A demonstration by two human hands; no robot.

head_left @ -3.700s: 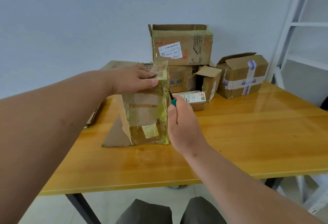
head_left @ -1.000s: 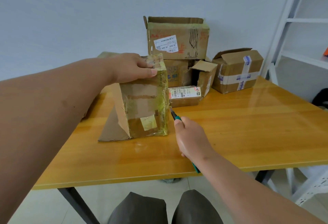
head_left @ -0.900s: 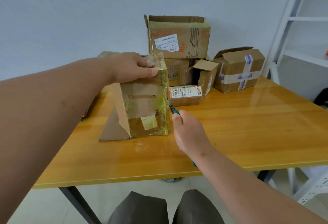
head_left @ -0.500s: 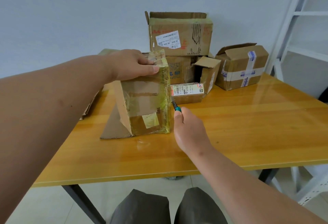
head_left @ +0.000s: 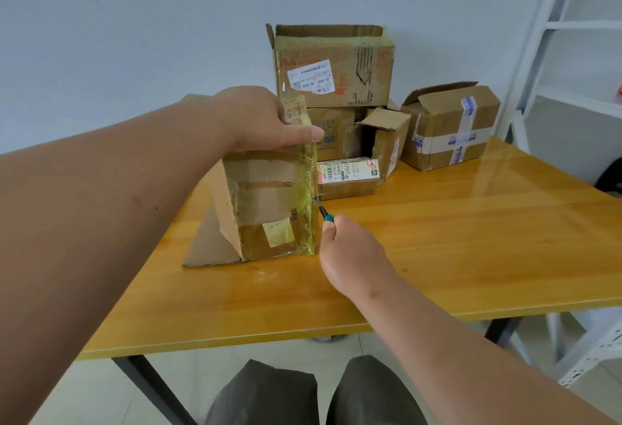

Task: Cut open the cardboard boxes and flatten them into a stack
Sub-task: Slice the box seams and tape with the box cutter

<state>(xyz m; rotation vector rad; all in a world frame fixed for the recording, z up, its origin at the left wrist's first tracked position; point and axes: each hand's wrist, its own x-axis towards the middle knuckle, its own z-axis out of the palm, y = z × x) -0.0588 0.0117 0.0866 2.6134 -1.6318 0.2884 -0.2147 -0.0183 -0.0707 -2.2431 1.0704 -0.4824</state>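
Box [head_left: 272, 202] is standing on end near the middle of the surface [head_left: 471, 256], its front face wrapped in yellowed clear tape with torn label patches; a loose flap [head_left: 208, 246] is lying flat on the surface at its lower left. The tape along its right vertical edge is looking frayed and split around mid-height.

Left hand [head_left: 266, 121] is reaching in from the left, palm down over the top of the box, fingers curled over the far side and thumb [head_left: 303, 136] pressing the front upper corner, so it is gripping the box top. Right hand [head_left: 350, 253] is closed in a fist around the knife [head_left: 324, 214], thumb on top; the green tip of the handle and the dark blade are pointing up and left, with the blade tip touching the right edge of the box about halfway down.

Behind, other boxes are sitting at the back of the surface: a big open one [head_left: 336, 64] stacked on another, a small labelled one [head_left: 348, 177] just right of the held box, an open one [head_left: 383, 138] on its side, and a white-taped one [head_left: 451, 124] further right. A white shelf [head_left: 555, 54] is standing at the right.

Versus 0.5 s ago: the left hand is keeping the same grip, and the right hand and blade are sitting at about the same height on the edge. Versus 3.7 s ago: the blade is sitting lower on that edge.
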